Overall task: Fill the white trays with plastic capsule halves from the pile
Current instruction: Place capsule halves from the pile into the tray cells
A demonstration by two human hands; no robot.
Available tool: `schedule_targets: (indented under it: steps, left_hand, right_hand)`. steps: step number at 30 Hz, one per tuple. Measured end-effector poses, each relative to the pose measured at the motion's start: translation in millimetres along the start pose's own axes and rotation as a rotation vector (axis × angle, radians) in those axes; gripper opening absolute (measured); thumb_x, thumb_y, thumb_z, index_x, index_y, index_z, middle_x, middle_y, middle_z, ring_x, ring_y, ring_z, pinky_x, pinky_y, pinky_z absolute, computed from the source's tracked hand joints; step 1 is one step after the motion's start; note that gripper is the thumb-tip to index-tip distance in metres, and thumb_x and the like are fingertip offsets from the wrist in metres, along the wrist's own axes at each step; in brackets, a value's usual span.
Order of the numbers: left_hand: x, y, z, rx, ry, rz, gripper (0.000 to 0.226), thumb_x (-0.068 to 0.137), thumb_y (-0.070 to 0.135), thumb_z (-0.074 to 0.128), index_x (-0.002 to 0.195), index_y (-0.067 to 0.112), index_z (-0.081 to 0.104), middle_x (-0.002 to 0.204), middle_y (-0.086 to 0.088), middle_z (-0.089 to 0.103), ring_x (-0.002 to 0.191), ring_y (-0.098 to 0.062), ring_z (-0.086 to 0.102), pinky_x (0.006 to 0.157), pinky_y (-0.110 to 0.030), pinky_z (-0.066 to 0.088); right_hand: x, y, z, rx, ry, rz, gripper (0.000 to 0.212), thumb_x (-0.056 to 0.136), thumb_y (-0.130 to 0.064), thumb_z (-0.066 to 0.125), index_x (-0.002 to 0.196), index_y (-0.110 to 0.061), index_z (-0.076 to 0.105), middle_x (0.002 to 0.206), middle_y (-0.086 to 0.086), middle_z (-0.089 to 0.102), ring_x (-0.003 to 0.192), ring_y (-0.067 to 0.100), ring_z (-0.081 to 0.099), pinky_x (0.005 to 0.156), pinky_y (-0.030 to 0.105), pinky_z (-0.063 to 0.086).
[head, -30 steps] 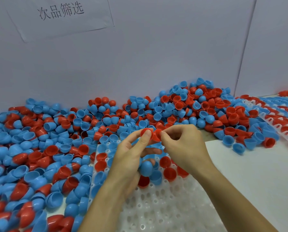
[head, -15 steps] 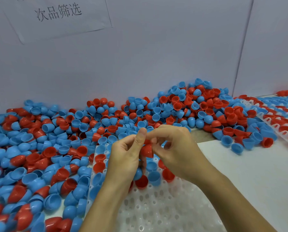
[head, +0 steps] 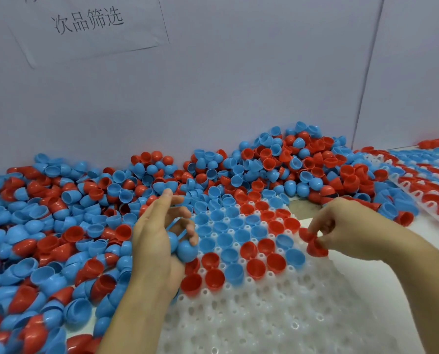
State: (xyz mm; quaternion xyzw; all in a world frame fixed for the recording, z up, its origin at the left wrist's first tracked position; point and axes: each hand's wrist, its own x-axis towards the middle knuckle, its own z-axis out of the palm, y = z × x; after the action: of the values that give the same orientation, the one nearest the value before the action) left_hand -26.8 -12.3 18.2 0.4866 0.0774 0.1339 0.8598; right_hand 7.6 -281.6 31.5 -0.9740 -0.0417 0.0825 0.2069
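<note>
Hundreds of red and blue capsule halves [head: 60,221] lie heaped along the grey wall [head: 238,85], and we see the heap spilling over the left and far edges of the white tray [head: 264,323] in front of us. Our left hand [head: 159,236] curls its fingers round blue halves [head: 185,247] just above the tray's left side. Our right hand [head: 341,231] pinches red halves [head: 314,242] at the tray's right edge, low over it. Seated halves fill the tray's far rows, open side up; the near sockets show bare. A second filled tray [head: 422,185] sits to the right on the surface [head: 438,251]. A paper sign [head: 90,24] with handwritten characters is fixed to the wall.
</note>
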Motion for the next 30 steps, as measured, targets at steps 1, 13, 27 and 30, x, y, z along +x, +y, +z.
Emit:
schedule_targets:
  steps: [1, 13, 27, 30]
  left_hand:
    - [0, 1, -1, -0.003, 0.008, -0.002, 0.024, 0.080, 0.037, 0.068, 0.079, 0.014, 0.066, 0.065, -0.002, 0.060, 0.047, -0.012, 0.050, 0.038, -0.024, 0.042]
    - [-2, 0, 1, -0.061, 0.033, -0.090, 0.016, 0.086, 0.026, 0.065, 0.084, 0.011, 0.066, 0.068, -0.002, 0.063, 0.053, -0.012, 0.053, 0.043, -0.023, 0.045]
    - [-7, 0, 5, -0.248, -0.284, -0.275, 0.037, 0.082, 0.023, 0.058, 0.115, 0.006, 0.065, 0.106, -0.018, 0.065, 0.098, -0.029, 0.063, 0.080, -0.037, 0.057]
    - [-7, -2, 6, -0.162, -0.343, -0.239, 0.035, 0.082, 0.015, 0.056, 0.115, 0.006, 0.063, 0.107, -0.019, 0.066, 0.100, -0.030, 0.064, 0.084, -0.039, 0.055]
  right_hand:
    - [1, -4, 4, -0.041, -0.015, 0.013, 0.025, 0.085, -0.013, 0.072, 0.088, -0.038, 0.075, 0.076, -0.014, 0.062, 0.069, 0.009, 0.059, 0.045, 0.013, 0.042]
    - [6, -12, 16, -0.093, -0.051, 0.021, 0.031, 0.084, -0.002, 0.066, 0.103, -0.024, 0.077, 0.082, -0.013, 0.067, 0.075, 0.011, 0.065, 0.063, 0.021, 0.059]
    - [-13, -91, 55, 0.387, 0.225, -0.652, 0.042, 0.078, -0.028, 0.083, 0.108, -0.047, 0.060, 0.097, -0.021, 0.058, 0.094, 0.001, 0.060, 0.074, 0.010, 0.048]
    - [-11, -97, 58, 0.435, 0.372, -0.652, 0.026, 0.089, -0.014, 0.070, 0.102, -0.037, 0.069, 0.091, -0.019, 0.065, 0.088, 0.002, 0.062, 0.070, 0.009, 0.048]
